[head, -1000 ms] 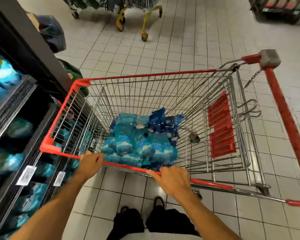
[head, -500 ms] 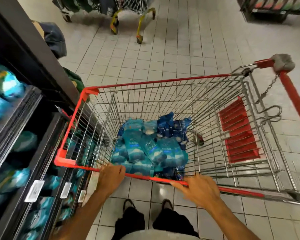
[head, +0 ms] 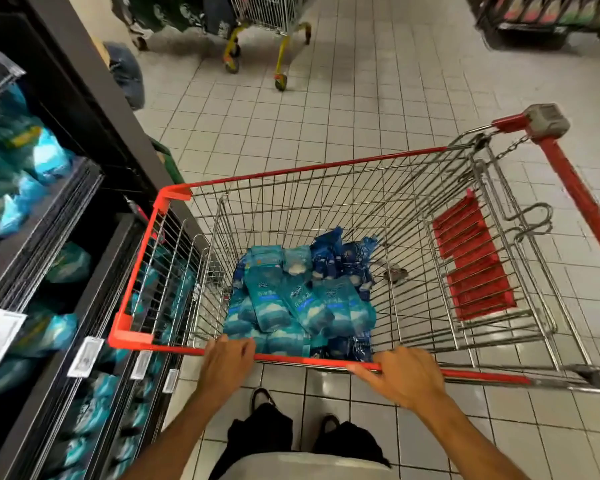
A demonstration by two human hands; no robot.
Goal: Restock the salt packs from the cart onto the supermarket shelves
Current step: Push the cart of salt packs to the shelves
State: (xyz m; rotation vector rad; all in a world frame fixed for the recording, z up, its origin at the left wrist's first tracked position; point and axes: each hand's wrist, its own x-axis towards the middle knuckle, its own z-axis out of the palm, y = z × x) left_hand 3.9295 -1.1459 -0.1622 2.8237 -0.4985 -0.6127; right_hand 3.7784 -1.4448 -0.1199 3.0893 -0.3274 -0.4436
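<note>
Seen from above, 2 bare hands grip the near red rim of a wire cart [head: 174, 195]: the left hand [head: 226, 358] at 7 o'clock and the right hand [head: 400, 375] at 5 o'clock, fingers curled over it. Blue salt packs [head: 298, 299] lie heaped inside at centre. Dark shelves [head: 94, 188] of similar packs stand at 9 o'clock.

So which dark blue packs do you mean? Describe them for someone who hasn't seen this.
Find the red-rimmed cart beside the shelves. In its basket lies one heap of salt packs. The dark blue packs sit at the heap's far right; the rest are mostly pale turquoise.
</note>
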